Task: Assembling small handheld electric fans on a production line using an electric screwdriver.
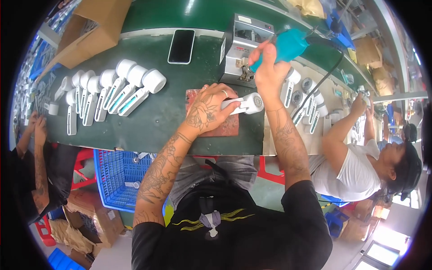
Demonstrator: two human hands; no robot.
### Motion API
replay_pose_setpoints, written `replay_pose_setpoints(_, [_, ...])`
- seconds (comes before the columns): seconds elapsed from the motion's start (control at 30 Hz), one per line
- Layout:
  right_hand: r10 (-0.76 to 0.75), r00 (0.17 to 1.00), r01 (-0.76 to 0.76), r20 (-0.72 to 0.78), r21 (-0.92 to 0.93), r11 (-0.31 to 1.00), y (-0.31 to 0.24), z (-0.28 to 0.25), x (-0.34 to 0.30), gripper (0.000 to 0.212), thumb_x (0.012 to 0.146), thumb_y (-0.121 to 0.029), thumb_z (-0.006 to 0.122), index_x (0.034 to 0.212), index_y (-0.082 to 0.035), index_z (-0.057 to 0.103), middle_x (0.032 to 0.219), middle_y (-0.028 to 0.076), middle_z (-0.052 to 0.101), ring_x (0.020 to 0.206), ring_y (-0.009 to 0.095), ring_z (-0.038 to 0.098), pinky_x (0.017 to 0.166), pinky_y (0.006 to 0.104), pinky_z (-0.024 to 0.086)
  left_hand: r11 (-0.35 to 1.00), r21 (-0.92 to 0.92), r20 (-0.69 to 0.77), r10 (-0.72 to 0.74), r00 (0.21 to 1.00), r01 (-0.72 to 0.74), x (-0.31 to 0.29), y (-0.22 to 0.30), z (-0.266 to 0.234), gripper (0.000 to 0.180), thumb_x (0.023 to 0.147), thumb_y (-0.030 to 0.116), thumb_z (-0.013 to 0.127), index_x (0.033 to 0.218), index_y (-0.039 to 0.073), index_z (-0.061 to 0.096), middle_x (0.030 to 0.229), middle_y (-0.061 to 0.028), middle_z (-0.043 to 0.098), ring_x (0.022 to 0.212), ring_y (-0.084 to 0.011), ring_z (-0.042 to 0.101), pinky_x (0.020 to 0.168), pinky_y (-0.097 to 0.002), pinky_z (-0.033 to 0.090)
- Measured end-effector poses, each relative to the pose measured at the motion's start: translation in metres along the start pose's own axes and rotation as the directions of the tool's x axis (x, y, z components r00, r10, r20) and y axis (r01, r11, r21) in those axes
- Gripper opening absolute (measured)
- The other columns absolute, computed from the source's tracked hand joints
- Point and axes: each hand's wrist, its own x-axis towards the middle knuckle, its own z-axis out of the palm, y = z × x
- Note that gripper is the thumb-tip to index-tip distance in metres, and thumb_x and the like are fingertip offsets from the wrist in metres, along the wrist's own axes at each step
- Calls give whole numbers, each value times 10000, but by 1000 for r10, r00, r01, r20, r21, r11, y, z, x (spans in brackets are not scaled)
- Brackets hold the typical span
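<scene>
My left hand (210, 108) is closed around the handle of a white handheld fan (254, 103), pressing it down on a reddish pad (225, 130). The fan's round vented head points right. In my raised right hand (271, 72) is a teal electric screwdriver (289, 45), its grip in my closed fingers. Its lower end is beside the front of a grey screw feeder (246, 47); the tip is hard to make out there.
Several white fans (130, 85) lie in a row on the green bench at left, and more (308, 105) at right. A phone (182, 46) lies behind the pad. The screwdriver's black cable (330, 72) hangs at right. A blue basket (119, 180) stands below. Co-workers flank me.
</scene>
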Motion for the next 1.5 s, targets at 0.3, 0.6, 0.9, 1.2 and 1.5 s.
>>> replay_pose_setpoints(0.3, [230,973,-230,15,-13,973,-32,0,-18,367,1044,-343,556,980,18,563,692,73,556,586,170,563,545,302,459,1000,4,-14,11,1000,-11,-2,-4,-1,186,905,274,690,955,96,711,1004,-57,684,964,-274,634,909,-419,430])
replay_pose_setpoints(0.6, [215,975,-220,59,83,972,-52,-19,-57,395,1019,-355,593,1032,38,561,693,69,559,574,159,563,532,301,461,998,-12,72,-64,995,65,1,4,-4,209,909,271,691,992,79,704,1086,-50,694,1062,-288,636,1032,-489,399])
replay_pose_setpoints(0.9, [206,977,-210,53,96,973,-37,-25,-72,433,1015,-404,589,969,22,521,684,92,542,577,195,556,543,326,465,999,22,55,-37,998,36,1,7,3,193,916,248,675,991,72,696,1081,-50,684,1036,-297,625,1001,-483,409])
replay_pose_setpoints(1.2, [206,977,-206,60,-10,979,-20,-17,-81,426,1022,-413,575,919,0,559,676,79,554,592,194,559,552,327,464,990,136,4,38,999,-38,-4,3,-11,218,915,247,649,1010,65,719,1084,-67,678,1030,-298,616,963,-438,451])
replay_pose_setpoints(1.5, [233,971,-195,-48,403,894,-103,-40,-96,651,901,-711,569,1012,-71,528,623,23,449,511,131,449,482,268,375,848,421,-154,416,896,-321,-55,17,-27,207,794,270,702,944,127,700,900,-76,688,910,-277,685,795,-404,551])
